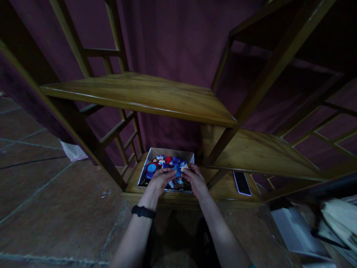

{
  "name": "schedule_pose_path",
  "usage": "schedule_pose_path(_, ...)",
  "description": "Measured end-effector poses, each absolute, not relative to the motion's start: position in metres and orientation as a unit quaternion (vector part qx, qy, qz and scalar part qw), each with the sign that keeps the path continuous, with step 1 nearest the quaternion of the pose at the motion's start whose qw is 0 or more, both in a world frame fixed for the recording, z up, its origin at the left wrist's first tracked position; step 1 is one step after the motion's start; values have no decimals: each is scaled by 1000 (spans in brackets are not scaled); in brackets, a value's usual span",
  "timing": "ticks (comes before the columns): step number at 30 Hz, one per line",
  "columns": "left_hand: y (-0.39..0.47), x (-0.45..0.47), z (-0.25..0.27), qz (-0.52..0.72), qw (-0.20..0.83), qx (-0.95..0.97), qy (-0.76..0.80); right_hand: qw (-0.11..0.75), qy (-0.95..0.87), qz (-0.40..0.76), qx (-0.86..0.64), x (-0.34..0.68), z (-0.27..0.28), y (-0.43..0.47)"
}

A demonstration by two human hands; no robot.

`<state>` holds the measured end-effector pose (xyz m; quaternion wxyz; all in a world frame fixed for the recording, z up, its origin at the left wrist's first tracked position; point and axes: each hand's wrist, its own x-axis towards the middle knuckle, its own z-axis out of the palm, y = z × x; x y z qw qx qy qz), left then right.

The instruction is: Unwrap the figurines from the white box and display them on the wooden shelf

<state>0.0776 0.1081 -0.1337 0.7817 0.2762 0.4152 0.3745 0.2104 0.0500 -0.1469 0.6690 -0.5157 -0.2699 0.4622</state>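
A white-edged cardboard box [141, 178] on the lowest shelf board holds several small colourful toy figures in blue, red and white. My left hand [161, 179] reaches over the box from the front, its thumb and fingers pinched around the left side of a small blue toy [177, 171]. From the right, my right hand [194, 178] closes its fingertips on the same toy's other side. Its exact shape is too small to make out. Near my left hand lies a round light-blue piece [151, 168] with a red piece behind it. A black band [143, 212] circles my left wrist.
A wooden shelf board [139, 93] overhangs the box, with slatted uprights on both sides. A phone [242, 183] lies on the low board to the right. A slanting wooden post [251, 93] stands right of my hands. A white box [298, 230] is on the floor.
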Motion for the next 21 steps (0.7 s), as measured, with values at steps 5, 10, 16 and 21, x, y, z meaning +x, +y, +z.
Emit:
schedule_pose_path(5, 107, 78, -137, 360, 772, 310, 422, 642, -339, 396, -563, 207, -142, 53)
schedule_pose_path(10, 108, 76, -140, 381, 784, 275, 405, 633, -355, 399, -561, 206, -140, 54)
schedule_pose_path(16, 108, 75, -139, 379, 793, 275, 389, 625, -358, 410, -560, 208, -140, 53)
schedule_pose_path(21, 105, 76, -137, 384, 789, 283, 387, 627, -358, 398, -566, 209, -143, 54)
